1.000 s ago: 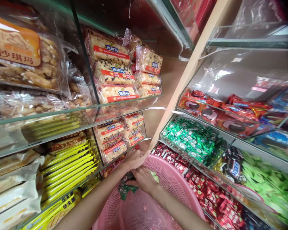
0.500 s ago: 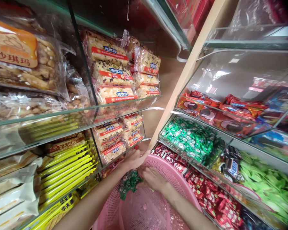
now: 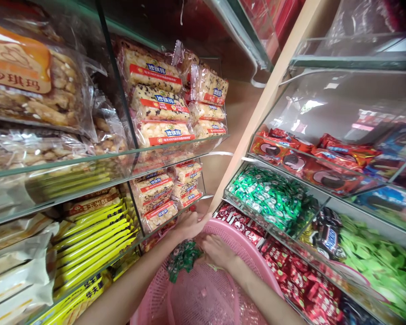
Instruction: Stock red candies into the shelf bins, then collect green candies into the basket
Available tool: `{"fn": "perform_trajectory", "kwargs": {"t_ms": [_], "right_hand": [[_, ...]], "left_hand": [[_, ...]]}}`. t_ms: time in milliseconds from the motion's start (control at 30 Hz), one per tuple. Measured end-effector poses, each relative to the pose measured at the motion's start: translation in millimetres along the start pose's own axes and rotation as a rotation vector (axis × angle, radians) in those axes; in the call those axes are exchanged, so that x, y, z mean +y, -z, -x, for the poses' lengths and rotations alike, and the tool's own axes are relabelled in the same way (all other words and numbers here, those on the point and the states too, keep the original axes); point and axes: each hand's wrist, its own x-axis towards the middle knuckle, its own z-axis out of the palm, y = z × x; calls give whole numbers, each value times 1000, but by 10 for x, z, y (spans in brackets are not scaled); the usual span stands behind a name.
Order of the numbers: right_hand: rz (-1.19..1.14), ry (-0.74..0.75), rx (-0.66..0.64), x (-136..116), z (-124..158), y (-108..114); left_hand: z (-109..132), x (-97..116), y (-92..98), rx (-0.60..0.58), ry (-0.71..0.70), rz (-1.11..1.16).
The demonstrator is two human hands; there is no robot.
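A pink plastic basket point(image 3: 257, 262) with perforated walls is below my arms. My left hand point(image 3: 189, 225) is at its far rim, fingers hooked out of sight and thumb stretched along the edge, so it appears to grip the basket. Inside, on the left, lies a small heap of green-wrapped candies point(image 3: 183, 258). Just right of that heap, my right hand point(image 3: 218, 250) hangs over the basket with its fingers bent inward. A bit of pale green shows beneath its palm; what the fingers hold is hidden.
Glass shelves on the left carry sachima packs point(image 3: 162, 101) and yellow wafer packets point(image 3: 94, 248). Right of a wooden post point(image 3: 253, 122), glass bins hold green candies point(image 3: 267, 196), red-wrapped sweets point(image 3: 301, 275), Snickers point(image 3: 329, 237) and light green packets point(image 3: 375, 257).
My right hand has shifted very slightly up and away from the green candies, leaving more of the heap showing. My left hand and the basket stay where they were.
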Motion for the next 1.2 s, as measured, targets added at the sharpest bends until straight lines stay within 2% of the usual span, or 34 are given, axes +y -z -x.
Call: {"fn": "perform_trajectory", "kwargs": {"t_ms": [300, 567, 933, 1033, 1200], "right_hand": [[26, -83, -5, 123, -24, -141], [-130, -54, -74, 84, 24, 42], [-298, -90, -80, 69, 38, -125], [-330, -92, -79, 80, 37, -116], [-248, -128, -86, 96, 69, -44]], "left_hand": [[-10, -3, -29, 7, -20, -21], [15, 17, -3, 2, 2, 2], [-7, 2, -72, 9, 1, -19], [-12, -1, -77, 17, -11, -23], [-16, 6, -68, 14, -4, -22]]}}
